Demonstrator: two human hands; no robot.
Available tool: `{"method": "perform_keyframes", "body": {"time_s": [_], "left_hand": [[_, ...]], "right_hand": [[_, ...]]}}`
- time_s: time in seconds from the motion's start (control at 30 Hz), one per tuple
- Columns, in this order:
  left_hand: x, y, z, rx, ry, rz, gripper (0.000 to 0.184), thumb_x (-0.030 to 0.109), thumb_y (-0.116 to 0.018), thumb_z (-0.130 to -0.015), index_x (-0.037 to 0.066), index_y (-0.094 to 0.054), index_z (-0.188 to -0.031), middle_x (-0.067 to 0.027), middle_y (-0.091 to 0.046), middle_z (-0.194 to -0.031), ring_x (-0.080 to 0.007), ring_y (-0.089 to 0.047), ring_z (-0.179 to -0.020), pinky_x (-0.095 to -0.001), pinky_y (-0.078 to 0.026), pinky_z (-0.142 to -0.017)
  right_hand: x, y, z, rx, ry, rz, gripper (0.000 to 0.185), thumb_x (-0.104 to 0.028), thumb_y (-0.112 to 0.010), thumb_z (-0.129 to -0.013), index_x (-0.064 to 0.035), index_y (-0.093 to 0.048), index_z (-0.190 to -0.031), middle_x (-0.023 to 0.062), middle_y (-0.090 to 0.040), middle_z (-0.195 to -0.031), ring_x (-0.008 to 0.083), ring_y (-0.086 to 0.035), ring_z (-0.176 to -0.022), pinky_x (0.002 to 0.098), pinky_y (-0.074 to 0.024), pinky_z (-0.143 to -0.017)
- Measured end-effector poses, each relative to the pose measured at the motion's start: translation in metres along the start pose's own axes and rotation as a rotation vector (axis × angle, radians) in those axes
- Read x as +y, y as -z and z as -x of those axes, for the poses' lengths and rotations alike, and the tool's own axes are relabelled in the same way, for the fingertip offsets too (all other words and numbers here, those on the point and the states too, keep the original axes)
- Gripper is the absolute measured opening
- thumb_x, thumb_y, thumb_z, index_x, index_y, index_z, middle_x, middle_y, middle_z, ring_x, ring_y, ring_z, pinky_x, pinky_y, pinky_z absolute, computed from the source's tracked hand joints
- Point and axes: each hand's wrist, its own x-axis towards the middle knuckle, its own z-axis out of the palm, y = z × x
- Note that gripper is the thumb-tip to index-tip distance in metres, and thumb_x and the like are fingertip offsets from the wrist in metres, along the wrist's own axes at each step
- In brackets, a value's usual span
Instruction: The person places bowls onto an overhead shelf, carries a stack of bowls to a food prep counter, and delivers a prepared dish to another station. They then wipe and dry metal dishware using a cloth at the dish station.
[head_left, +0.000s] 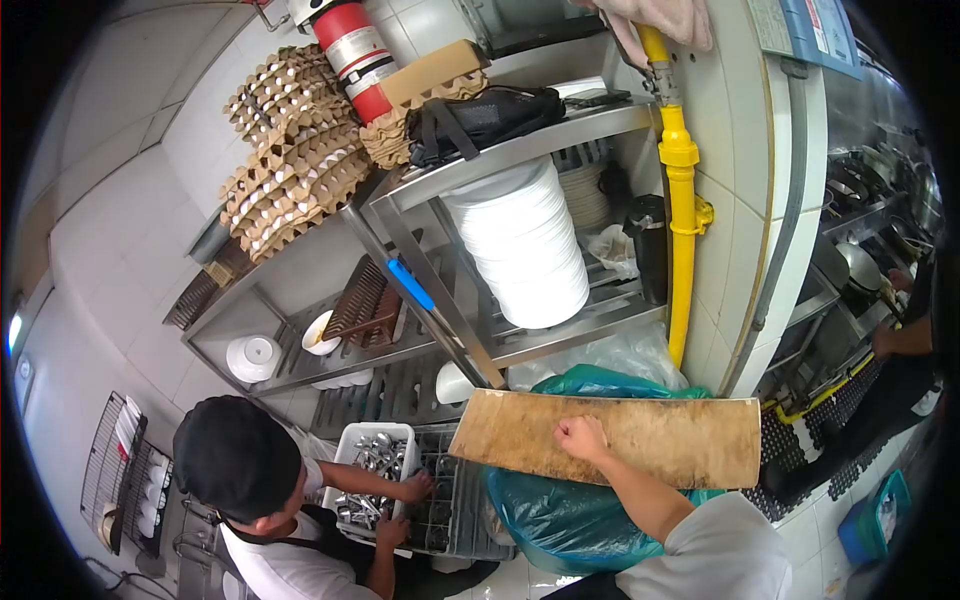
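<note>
My right hand (583, 438) is closed in a fist against the face of a long, stained wooden board (690, 435). Whether anything is inside the fist is hidden. The board lies across a bin lined with a green plastic bag (570, 515). My left hand is out of view.
At the left, a co-worker in a black cap (238, 455) has both hands near a white container of cutlery (345, 445) and a grey rack (440, 500). Behind stand metal shelves with stacked white plates (520, 240) and a yellow pipe (681, 250). Another person's arm (903, 340) is at right.
</note>
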Motion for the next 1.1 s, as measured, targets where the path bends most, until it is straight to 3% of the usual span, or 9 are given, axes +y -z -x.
{"method": "perform_keyframes", "body": {"time_s": [0.37, 0.7, 0.73, 0.77, 0.83, 0.93, 1.0, 1.03, 1.1], "left_hand": [[-0.005, -0.128, 0.197, -0.001, 0.440, 0.059, 0.032, 0.036, -0.058, -0.086, 0.009, -0.067, -0.100, -0.0131, -0.065, -0.100, -0.0278, -0.063, -0.090, -0.0388, -0.051, -0.079], [0.129, -0.322, 0.279, 0.013, 0.951, 0.434, 0.032, 0.028, -0.066, -0.080, 0.009, -0.072, -0.105, -0.0152, -0.070, -0.108, -0.0242, -0.065, -0.103, -0.0339, -0.050, -0.091], [0.132, -0.317, 0.277, 0.040, 1.026, 0.533, 0.034, 0.030, -0.067, -0.080, 0.008, -0.072, -0.105, -0.0154, -0.071, -0.101, -0.0248, -0.066, -0.100, -0.0354, -0.050, -0.090], [0.131, -0.311, 0.273, 0.051, 0.912, 0.396, 0.035, 0.030, -0.067, -0.080, 0.005, -0.071, -0.105, -0.0147, -0.071, -0.102, -0.0257, -0.066, -0.098, -0.0351, -0.051, -0.088], [0.176, -0.257, 0.254, 0.038, 1.049, 0.520, 0.042, 0.033, -0.067, -0.080, 0.001, -0.069, -0.107, -0.0178, -0.069, -0.107, -0.0283, -0.066, -0.100, -0.0357, -0.050, -0.089], [0.153, -0.260, 0.238, -0.040, 0.963, 0.382, 0.049, 0.042, -0.064, -0.081, 0.002, -0.068, -0.110, -0.0211, -0.066, -0.112, -0.0331, -0.062, -0.108, -0.0381, -0.047, -0.095], [0.122, -0.275, 0.222, -0.198, 0.925, 0.282, 0.054, 0.050, -0.062, -0.079, 0.007, -0.068, -0.112, -0.0177, -0.065, -0.117, -0.0329, -0.060, -0.111, -0.0393, -0.046, -0.095], [0.108, -0.275, 0.212, -0.241, 0.933, 0.218, 0.056, 0.052, -0.062, -0.079, 0.007, -0.069, -0.111, -0.0177, -0.065, -0.117, -0.0327, -0.061, -0.110, -0.0401, -0.047, -0.093], [0.065, -0.261, 0.187, -0.455, 0.651, 0.115, 0.046, 0.045, -0.056, -0.085, 0.008, -0.069, -0.110, -0.0179, -0.066, -0.114, -0.0308, -0.063, -0.104, -0.0422, -0.049, -0.088]], "right_hand": [[-0.006, 0.000, 0.000, 0.038, 0.022, -0.021, 0.030, -0.031, -0.062, -0.082, -0.0075, -0.063, -0.063, 0.0164, -0.060, -0.060, 0.0363, -0.061, -0.059, 0.0465, -0.0475, -0.058], [0.004, -0.012, 0.000, -0.003, 0.076, -0.012, 0.030, -0.029, -0.064, -0.082, -0.0066, -0.061, -0.063, 0.0155, -0.058, -0.058, 0.0347, -0.059, -0.055, 0.0439, -0.0441, -0.053], [0.007, -0.015, 0.002, 0.007, 0.079, -0.021, 0.031, -0.027, -0.065, -0.083, -0.0050, -0.058, -0.062, 0.0152, -0.055, -0.055, 0.0317, -0.054, -0.051, 0.0423, -0.0414, -0.051], [0.012, -0.018, 0.000, 0.023, 0.084, -0.033, 0.034, -0.026, -0.065, -0.084, -0.0033, -0.055, -0.061, 0.0148, -0.051, -0.053, 0.0288, -0.050, -0.047, 0.0407, -0.0387, -0.049], [0.013, -0.020, -0.005, 0.045, 0.093, -0.038, 0.036, -0.025, -0.066, -0.085, -0.0015, -0.052, -0.060, 0.0142, -0.047, -0.051, 0.0248, -0.044, -0.044, 0.0389, -0.0354, -0.047], [0.011, -0.021, -0.007, 0.039, 0.098, -0.029, 0.037, -0.024, -0.065, -0.086, -0.0010, -0.051, -0.060, 0.0132, -0.045, -0.050, 0.0214, -0.041, -0.044, 0.0383, -0.0341, -0.047], [0.017, -0.022, -0.007, 0.026, 0.083, -0.045, 0.038, -0.024, -0.065, -0.086, -0.0005, -0.049, -0.060, 0.0124, -0.045, -0.050, 0.0186, -0.040, -0.045, 0.0379, -0.0335, -0.047], [0.018, -0.021, -0.008, 0.031, 0.088, -0.059, 0.038, -0.025, -0.066, -0.086, -0.0011, -0.051, -0.060, 0.0135, -0.047, -0.051, 0.0221, -0.043, -0.045, 0.0390, -0.0345, -0.047], [0.015, -0.023, -0.008, 0.029, 0.098, -0.102, 0.038, -0.029, -0.066, -0.085, -0.0023, -0.053, -0.061, 0.0158, -0.052, -0.054, 0.0292, -0.050, -0.046, 0.0413, -0.0364, -0.048]]}}
